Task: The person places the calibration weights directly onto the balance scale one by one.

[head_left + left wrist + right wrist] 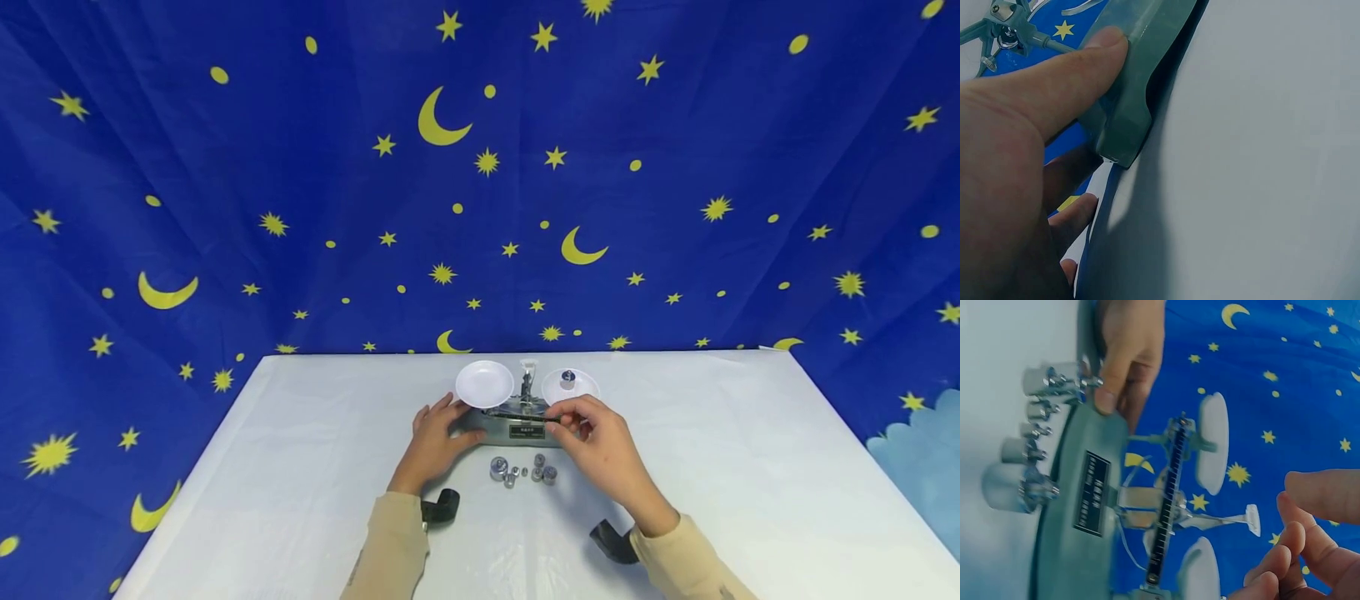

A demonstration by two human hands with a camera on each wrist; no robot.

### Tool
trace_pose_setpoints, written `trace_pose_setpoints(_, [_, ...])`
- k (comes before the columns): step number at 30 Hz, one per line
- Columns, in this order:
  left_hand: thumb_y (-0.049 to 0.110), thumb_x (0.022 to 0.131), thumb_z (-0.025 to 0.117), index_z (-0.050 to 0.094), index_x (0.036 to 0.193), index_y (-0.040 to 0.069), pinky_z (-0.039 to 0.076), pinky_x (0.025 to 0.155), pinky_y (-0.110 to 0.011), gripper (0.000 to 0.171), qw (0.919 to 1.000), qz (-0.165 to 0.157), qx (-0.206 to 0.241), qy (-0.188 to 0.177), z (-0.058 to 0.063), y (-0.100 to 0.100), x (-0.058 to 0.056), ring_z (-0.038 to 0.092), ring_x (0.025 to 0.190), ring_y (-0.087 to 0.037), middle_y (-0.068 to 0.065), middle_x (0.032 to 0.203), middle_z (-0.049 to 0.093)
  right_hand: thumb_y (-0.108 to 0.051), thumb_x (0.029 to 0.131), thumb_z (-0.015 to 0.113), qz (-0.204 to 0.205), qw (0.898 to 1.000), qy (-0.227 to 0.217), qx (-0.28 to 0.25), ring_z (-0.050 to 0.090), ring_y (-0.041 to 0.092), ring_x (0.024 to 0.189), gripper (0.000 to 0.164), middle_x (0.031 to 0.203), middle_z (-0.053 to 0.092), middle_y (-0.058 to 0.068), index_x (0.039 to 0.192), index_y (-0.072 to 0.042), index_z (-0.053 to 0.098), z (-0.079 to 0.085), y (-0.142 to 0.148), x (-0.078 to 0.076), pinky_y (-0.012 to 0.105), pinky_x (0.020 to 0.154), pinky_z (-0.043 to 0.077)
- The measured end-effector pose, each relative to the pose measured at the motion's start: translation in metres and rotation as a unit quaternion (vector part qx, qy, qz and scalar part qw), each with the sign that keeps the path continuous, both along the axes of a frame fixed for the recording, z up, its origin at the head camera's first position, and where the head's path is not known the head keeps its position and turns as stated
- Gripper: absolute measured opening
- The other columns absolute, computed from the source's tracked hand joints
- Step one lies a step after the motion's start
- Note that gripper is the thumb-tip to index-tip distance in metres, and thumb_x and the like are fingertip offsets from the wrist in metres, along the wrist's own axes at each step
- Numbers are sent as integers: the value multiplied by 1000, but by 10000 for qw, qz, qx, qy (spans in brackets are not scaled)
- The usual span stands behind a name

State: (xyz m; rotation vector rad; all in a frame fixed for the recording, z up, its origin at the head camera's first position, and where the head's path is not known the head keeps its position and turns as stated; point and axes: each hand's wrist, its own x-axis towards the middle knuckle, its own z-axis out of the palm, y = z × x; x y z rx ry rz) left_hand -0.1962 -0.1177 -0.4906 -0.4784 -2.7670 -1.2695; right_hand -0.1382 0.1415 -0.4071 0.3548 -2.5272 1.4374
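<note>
A green balance scale [491,433] stands on the table, with a black graduated beam [1169,494] that slopes slightly down to the right in the head view. My left hand [433,446] grips the left end of its base; in the left wrist view the thumb [1100,59] presses the base and the fingers are partly hidden behind it. The left pan [484,384] is bare, while a metal weight [567,380] stands in the right pan [551,392]. Near the beam's right end is my right hand [606,446], fingers loosely bent, thumb and forefinger close together, nothing visible between them.
Several metal weights [499,469] of different sizes stand on the white table [322,467] in front of the scale. A blue cloth [360,192] with yellow stars and moons hangs behind the table. Black wrist mounts [615,542] sit beside both forearms.
</note>
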Motion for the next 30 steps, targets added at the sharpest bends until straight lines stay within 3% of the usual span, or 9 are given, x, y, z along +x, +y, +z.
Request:
trace_pose_setpoints(14, [32, 87, 78, 63, 134, 3, 9, 117, -66, 57, 10000, 20, 12, -37, 2, 0, -2, 36, 144, -40, -13, 140, 60, -4, 83, 79, 126, 9994, -263, 161, 51, 9, 70, 14, 79, 57, -6, 92, -13, 73, -18, 0, 9, 22, 62, 46])
trace_pose_setpoints(30, [33, 87, 77, 63, 134, 5, 9, 117, -66, 57, 10000, 20, -41, -82, -2, -1, -2, 36, 144, -39, -12, 141, 60, -2, 83, 76, 71, 9936, -1124, 36, 54, 12, 75, 13, 78, 57, -3, 94, -9, 74, -41, 4, 7, 22, 64, 49])
